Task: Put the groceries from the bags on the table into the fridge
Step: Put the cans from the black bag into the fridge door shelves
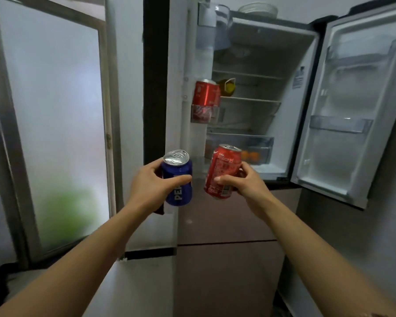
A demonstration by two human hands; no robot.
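The person stands before the open fridge [256, 72]. The left hand [151, 184] grips a blue can [177, 179] upright, and the right hand [245, 181] holds a red can [223, 170], slightly tilted. Another red can [205, 94] sits in the left door shelf [204, 114].

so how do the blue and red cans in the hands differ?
Colour: the blue can has white lettering, the red can white print on red. Holder: the left hand grips the blue can, the right hand the red can. Pose: the blue can's silver top tips more toward the camera; the red can shows more side. Shared: both are drink cans held before the open fridge.
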